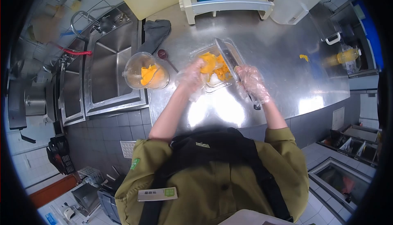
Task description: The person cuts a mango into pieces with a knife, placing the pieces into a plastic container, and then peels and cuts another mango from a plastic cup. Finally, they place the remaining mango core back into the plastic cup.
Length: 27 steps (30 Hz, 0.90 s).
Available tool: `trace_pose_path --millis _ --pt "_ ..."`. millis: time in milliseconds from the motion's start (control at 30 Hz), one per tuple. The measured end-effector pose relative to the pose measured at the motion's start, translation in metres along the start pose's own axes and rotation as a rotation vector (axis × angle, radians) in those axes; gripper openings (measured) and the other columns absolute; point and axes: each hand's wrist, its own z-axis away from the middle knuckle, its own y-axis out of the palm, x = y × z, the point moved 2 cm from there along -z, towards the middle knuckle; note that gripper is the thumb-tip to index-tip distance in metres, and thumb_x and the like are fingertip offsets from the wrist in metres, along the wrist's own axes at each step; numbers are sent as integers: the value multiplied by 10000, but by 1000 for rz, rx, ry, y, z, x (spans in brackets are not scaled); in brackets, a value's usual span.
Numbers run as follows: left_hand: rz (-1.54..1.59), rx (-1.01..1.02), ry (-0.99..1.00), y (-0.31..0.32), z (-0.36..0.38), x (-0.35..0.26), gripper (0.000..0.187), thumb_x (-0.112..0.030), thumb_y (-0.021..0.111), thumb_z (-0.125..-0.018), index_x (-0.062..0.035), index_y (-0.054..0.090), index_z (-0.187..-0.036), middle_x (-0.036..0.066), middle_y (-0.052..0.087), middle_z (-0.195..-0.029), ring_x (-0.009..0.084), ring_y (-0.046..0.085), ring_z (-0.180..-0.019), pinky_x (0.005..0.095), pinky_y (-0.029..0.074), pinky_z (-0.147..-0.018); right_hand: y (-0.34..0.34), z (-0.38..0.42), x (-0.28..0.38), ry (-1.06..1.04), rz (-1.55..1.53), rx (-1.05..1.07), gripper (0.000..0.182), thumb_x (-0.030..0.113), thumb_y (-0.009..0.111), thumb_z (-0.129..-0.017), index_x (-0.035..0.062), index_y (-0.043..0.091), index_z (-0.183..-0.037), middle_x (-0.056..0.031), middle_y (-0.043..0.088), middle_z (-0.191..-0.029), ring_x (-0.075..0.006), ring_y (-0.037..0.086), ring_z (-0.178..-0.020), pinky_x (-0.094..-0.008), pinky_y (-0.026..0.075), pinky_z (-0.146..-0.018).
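Observation:
In a transparent plastic glove, my right hand (252, 84) is closed round the handle of a knife (227, 56). Its wide blade slants up and left over the right side of a transparent tray (218, 88). Orange fruit pieces (222, 70), mango by their look, lie in that tray. My left hand (191, 78), gloved the same way, has its fingers closed on a mango piece (208, 63) at the tray's left side. Left of this hand stands a transparent pitcher (130, 70) with more mango pieces (150, 74) inside. A dark red measuring spoon (163, 54) lies between pitcher and tray.
Two steel sinks (110, 81) adjoin the steel counter (282, 61) on the left. A dark cloth (156, 32) lies by the sink edge. At the back stand a cream-coloured slicer-like device (229, 6) and a translucent jug (292, 4). A yellow scrap (303, 57) and a bottle (346, 57) are to the right.

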Motion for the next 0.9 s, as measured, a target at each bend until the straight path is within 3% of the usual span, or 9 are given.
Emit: trace_pose_path --millis 167,200,367,467,533,633,667,767,900 --pt "202 76 -21 16 8 5 399 -81 471 -744 35 437 -1124 150 516 -1092 261 521 -1016 369 414 -926 12 -17 -33 -69 150 -117 286 265 499 -892 25 586 -763 6 484 -561 -90 422 -484 -267 355 -459" --pt "162 94 12 17 13 4 415 -201 529 -761 12 482 -1114 166 454 -1167 291 482 -1060 351 384 -917 7 -24 -47 -223 123 -130 279 259 512 -882 26 583 -745 3 480 -555 -106 419 -477 -289 348 -449" --pt "-1175 -201 347 -22 57 -32 448 -300 576 -763 -5 519 -1095 178 498 -1110 268 509 -1003 360 393 -882 11 -12 -20 -83 111 -175 226 224 520 -874 28 601 -797 14 460 -576 -73 415 -468 -248 351 -422" --pt "-718 -105 525 -39 103 -105 300 -193 579 -780 -40 541 -1035 117 594 -891 239 584 -795 332 463 -751 18 -7 -13 46 -21 -190 206 207 520 -883 28 615 -848 28 484 -592 -43 415 -470 -210 353 -423" --pt "-826 -141 576 -64 117 -149 223 -87 566 -757 -34 546 -973 105 616 -816 249 607 -718 315 483 -681 21 -8 -11 54 -39 -187 200 208 519 -884 36 616 -850 35 474 -588 -38 408 -457 -202 343 -412" --pt "-1562 -346 365 -79 113 -182 281 -53 531 -711 -33 532 -991 104 591 -806 211 592 -733 305 485 -687 26 -10 -3 67 -11 -188 200 210 515 -887 40 615 -851 39 466 -585 -31 399 -448 -195 331 -401" --pt "-1935 -175 425 -93 104 -182 258 -136 558 -726 -4 572 -947 162 623 -877 272 624 -779 342 496 -675 28 -11 -1 70 6 -188 201 210 513 -889 41 614 -851 39 465 -585 -29 396 -446 -193 327 -398" --pt "-2403 -12 86 -77 83 -170 228 -170 544 -740 5 610 -869 155 617 -880 268 609 -793 350 484 -716 30 -15 3 55 54 -181 216 231 519 -879 30 584 -837 31 428 -593 -46 375 -448 -199 332 -411" --pt "-2349 103 26 -72 56 -162 258 -247 561 -740 -11 638 -811 149 627 -846 267 617 -794 341 486 -717 27 -18 2 87 95 -176 222 242 531 -875 29 593 -867 30 442 -606 -47 386 -457 -190 338 -419"
